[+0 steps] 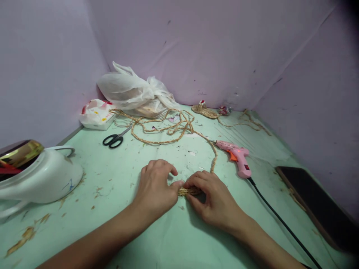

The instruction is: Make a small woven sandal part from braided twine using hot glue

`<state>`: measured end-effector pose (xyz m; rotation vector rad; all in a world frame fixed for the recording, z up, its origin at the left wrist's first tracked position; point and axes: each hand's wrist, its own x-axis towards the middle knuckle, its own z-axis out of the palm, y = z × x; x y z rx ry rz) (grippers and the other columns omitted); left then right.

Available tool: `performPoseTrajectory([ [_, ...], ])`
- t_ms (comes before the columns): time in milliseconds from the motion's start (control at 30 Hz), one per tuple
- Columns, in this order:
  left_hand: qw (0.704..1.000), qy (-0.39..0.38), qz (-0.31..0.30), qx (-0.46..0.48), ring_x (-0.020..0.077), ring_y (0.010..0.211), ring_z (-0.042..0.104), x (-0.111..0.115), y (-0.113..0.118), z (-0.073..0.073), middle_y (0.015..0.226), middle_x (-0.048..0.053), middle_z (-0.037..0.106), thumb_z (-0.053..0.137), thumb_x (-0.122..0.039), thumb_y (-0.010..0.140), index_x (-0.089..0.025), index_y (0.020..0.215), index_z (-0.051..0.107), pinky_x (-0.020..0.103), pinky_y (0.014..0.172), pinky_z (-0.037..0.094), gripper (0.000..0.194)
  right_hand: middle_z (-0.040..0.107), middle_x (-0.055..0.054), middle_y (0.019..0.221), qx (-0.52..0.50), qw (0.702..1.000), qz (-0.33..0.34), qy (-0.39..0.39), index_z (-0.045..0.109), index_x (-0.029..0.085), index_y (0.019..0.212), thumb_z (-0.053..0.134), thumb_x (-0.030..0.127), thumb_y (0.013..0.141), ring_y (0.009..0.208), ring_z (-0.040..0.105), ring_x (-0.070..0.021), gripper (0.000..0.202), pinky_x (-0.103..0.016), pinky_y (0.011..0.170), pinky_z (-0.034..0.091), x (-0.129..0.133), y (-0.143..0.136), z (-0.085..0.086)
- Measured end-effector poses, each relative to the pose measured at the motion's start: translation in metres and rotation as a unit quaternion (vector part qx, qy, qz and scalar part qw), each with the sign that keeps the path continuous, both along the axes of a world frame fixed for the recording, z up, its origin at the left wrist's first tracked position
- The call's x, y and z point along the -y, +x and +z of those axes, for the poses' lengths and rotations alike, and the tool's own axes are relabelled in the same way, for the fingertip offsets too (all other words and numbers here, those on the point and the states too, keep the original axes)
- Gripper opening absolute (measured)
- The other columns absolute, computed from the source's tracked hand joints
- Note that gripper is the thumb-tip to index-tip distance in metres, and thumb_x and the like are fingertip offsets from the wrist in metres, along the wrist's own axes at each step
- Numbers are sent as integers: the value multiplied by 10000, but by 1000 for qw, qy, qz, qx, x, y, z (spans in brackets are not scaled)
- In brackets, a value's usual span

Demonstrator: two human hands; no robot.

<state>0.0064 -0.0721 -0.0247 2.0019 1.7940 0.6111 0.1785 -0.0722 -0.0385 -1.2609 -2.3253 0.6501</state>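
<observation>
A short rope piece (183,191) is lying on the green tabletop (112,175), low and near the middle, between the two hands. The right hand (189,191) is pinching it narrowly between thumb and forefinger. The left hand (179,178) is resting its thumb at the piece's left end, forefinger curving a little apart; whether it is gripping, I cannot tell.

From beyond the right hand, a long rope (159,142) is running up past the nozzle of a pink glue gun (235,152) into loose loops. Tabletop is showing between the left hand and the scissors (113,141), and between the right hand and the glue gun, whose cable (276,213) is trailing along the right side. Along the back, a white plastic bag (131,91) and a straw sandal shape (204,111) are sitting close to the wall (202,52).

The fingers are hiding much of the rope piece. The rope is covering the scissors' tips. The picture's left border is cutting off a white pot (56,175); a dark flat slab (316,205) is running into shadow at right.
</observation>
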Motion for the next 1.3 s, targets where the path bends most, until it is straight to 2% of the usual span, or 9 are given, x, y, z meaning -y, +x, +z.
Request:
performPoseTrajectory([
  [167,999,-25,37,-24,246,939,490,0,0,-4,898,21,605,659,-195,659,-212,695,590,409,835,360,80,621,-41,828,7,1000,-7,-4,625,195,824,566,139,693,802,520,-211,154,-360,720,356,0,-2,-1],
  [333,999,-11,15,-34,250,948,469,3,1,-6,882,27,591,649,-180,665,-206,720,577,415,839,343,95,621,-38,815,13,1000,-18,-11,630,199,816,576,133,681,795,521,-208,159,-351,715,352,0,-3,0],
  [433,1000,-15,-15,-16,242,939,478,1,-3,-2,851,22,606,640,-178,678,-199,704,589,420,850,341,61,621,-35,810,15,1000,-23,-12,626,199,806,577,123,678,793,518,-207,156,-349,714,349,1,-3,1],
  [600,992,-15,-98,72,188,841,520,-2,-14,4,752,5,634,613,-171,730,-205,692,645,358,805,382,60,623,-30,818,8,999,-31,-18,625,204,801,577,114,679,802,518,-210,160,-351,712,343,2,-4,0],
  [733,988,10,-152,24,181,758,514,5,-15,2,673,4,613,581,-133,752,-217,666,667,376,767,364,148,618,-30,808,-6,999,-31,-14,626,194,800,585,104,682,793,510,-203,154,-349,711,335,3,-3,1],
  [900,984,29,-175,-1,179,752,506,8,-12,-4,695,10,605,558,-118,763,-204,691,656,385,767,359,149,614,-20,813,-19,999,-15,34,636,208,836,640,158,713,788,488,-194,133,-345,704,302,5,1,1],
  [1067,982,48,-180,-30,190,747,491,8,-12,-4,684,30,576,515,-133,783,-191,691,648,394,754,358,172,625,-9,749,-22,993,4,115,661,226,798,600,168,794,728,477,-172,85,-334,670,266,4,-1,-4],
  [1300,977,53,-206,5,174,743,489,8,-16,0,698,13,575,551,-149,770,-189,710,622,378,755,358,101,642,4,718,-46,988,1,144,664,210,768,616,151,790,693,491,-153,79,-331,670,259,5,-3,-11],
])
